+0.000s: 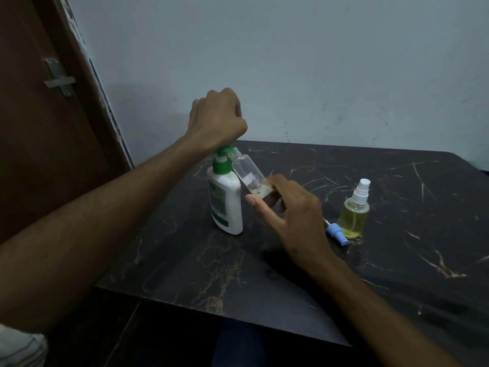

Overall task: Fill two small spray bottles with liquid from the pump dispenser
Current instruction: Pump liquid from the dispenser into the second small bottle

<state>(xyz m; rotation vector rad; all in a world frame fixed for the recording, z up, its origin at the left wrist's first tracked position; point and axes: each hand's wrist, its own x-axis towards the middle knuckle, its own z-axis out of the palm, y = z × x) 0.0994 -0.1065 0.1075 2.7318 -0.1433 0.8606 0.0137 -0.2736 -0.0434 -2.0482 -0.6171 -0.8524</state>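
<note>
- Pumping step appears to be in hand: the left hand point(215, 116) sits as a curled fist on top of the green pump head of the pump dispenser point(225, 200), heel of the hand bearing down; fingers are curled, but whether they wrap the head or just press it cannot be told from this angle.
- Dispenser stands upright on the dark marbled table point(397, 234), near its left edge; upright keeps the base steady under a downward push.
- Right hand point(293, 215) pinches the base of the open clear spray bottle point(248, 174) between thumb and fingers; bottle is tilted, neck up and to the left, mouth right at the pump nozzle; the tilt presumably lines the narrow mouth up with the spout so liquid runs down the inner wall rather than spilling.
- Holding the bottle by the bottom keeps the fingers clear of the nozzle and the fill level in sight; only a small amount of liquid shows at the bottom, so judged early in this fill.
- Second spray bottle point(353, 211) stands upright to the right, well apart from the dispenser, white sprayer fitted, yellow liquid well up its body; judged already filled and set aside.
- Blue spray cap point(336, 233) lies on its side just beside that bottle; likely the open bottle's cap, parked within reach for refitting.
- Risk: the narrow mouth slipping off the spout during a stroke.
</note>
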